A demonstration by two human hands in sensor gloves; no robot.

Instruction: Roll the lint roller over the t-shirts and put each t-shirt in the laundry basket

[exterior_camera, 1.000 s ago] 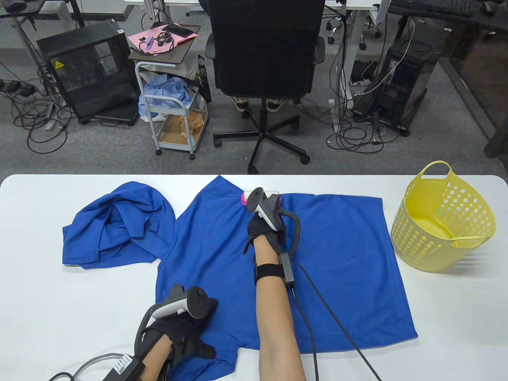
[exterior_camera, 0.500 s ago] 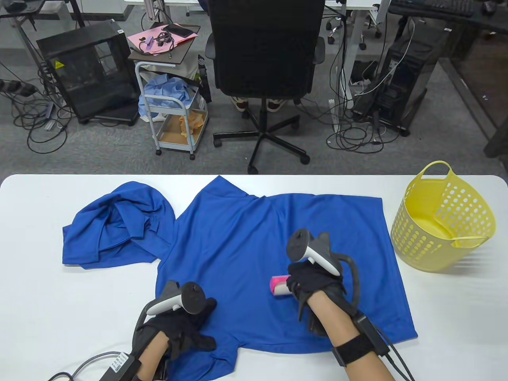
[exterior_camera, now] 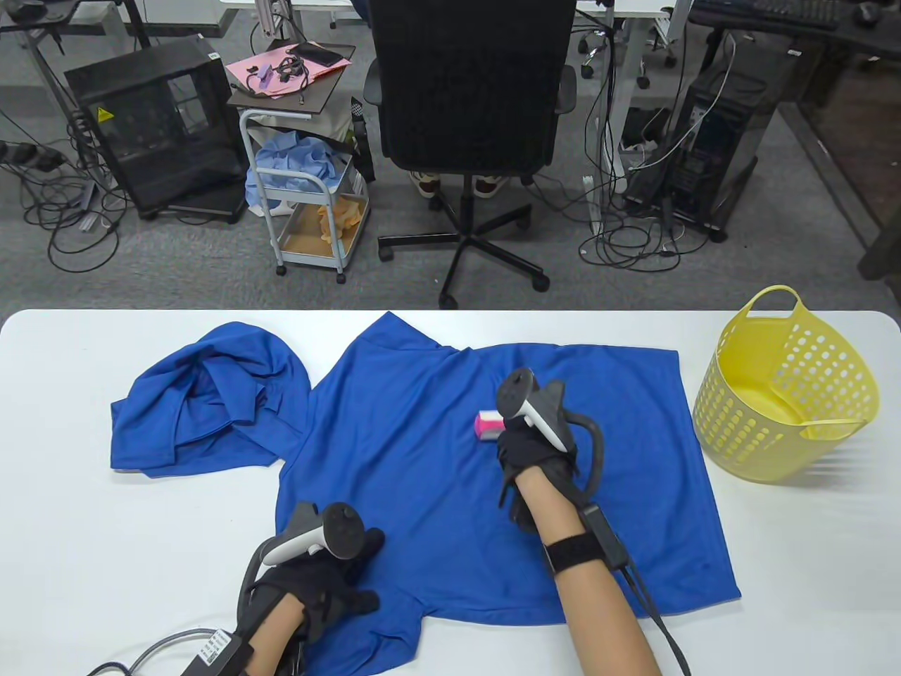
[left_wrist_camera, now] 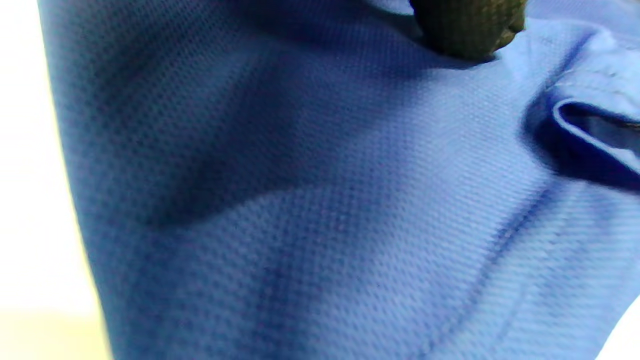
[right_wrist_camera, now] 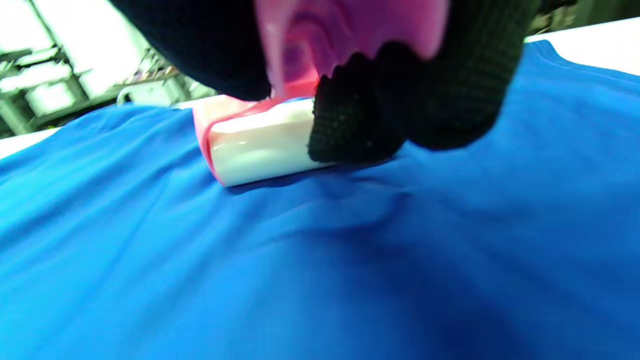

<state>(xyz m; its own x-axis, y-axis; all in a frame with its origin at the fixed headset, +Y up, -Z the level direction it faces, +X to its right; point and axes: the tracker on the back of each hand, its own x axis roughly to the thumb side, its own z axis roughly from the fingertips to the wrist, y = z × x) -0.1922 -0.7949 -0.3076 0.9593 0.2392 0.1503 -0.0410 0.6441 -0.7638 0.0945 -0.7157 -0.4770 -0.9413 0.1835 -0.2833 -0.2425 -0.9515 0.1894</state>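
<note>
The yellow laundry basket (exterior_camera: pixel 788 394) at the right end of the table (exterior_camera: pixel 70 535) looks empty, so neither shirt is done. One blue t-shirt (exterior_camera: pixel 422 436) lies spread flat mid-table; a second t-shirt (exterior_camera: pixel 204 408) sits crumpled to its left, untouched. The right hand (exterior_camera: pixel 535 458) has its fingers (right_wrist_camera: pixel 350 125) curled round the pink lint roller (right_wrist_camera: pixel 260 145), whose white drum rests on the spread shirt near its middle. The left hand (exterior_camera: pixel 317 591) lies with fingers flat on the shirt's near-left corner, pinning it.
</note>
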